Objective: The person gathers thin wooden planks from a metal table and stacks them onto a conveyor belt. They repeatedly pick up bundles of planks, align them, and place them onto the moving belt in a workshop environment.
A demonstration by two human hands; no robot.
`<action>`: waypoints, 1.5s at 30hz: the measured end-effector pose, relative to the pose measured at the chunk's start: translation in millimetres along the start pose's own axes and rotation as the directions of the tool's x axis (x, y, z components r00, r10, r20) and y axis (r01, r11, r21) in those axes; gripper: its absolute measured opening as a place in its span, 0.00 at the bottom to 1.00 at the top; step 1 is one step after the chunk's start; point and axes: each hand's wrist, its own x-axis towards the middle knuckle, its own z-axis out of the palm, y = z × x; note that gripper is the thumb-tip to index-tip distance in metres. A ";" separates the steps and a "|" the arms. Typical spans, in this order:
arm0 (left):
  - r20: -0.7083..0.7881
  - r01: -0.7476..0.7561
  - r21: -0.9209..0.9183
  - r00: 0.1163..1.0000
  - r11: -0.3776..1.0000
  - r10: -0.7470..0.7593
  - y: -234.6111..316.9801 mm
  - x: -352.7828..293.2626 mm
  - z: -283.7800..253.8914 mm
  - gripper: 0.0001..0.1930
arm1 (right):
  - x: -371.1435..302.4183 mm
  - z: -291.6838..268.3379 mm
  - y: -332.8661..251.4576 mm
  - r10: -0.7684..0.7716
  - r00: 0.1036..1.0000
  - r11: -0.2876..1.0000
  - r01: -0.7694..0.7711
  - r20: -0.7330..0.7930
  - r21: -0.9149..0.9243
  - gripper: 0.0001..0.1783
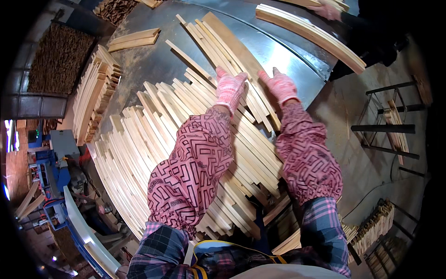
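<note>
Both hands wear pink gloves beneath patterned pink sleeve covers. My left hand (231, 86) rests on a group of pale wooden strips (209, 42), its index finger and thumb apart. At the outer edge of a wider, browner board (232, 39), my right hand (280, 86) touches the wood with its thumb and fingers spread. That board lies alongside the strips, slanting from far left to near right between my hands. Under and left of my forearms spreads a large layer of wooden strips (153, 125) with uneven ends. One loose strip (188, 59) lies just left of the group.
A metal table (139, 58) carries the wood. At the far right, a co-worker's hand (327, 10) is by more wood, near a stack of long boards (306, 32). Stacked boards (90, 95) stand left, beyond blue machinery (58, 209). Black metal racks (383, 128) stand right.
</note>
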 end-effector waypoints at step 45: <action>0.437 0.033 0.373 0.875 0.927 -0.207 -31.7 -271.1 -138.2 0.53 | -226.1 -15.1 0.3 -0.036 0.787 0.916 -0.220 0.615 0.334 0.27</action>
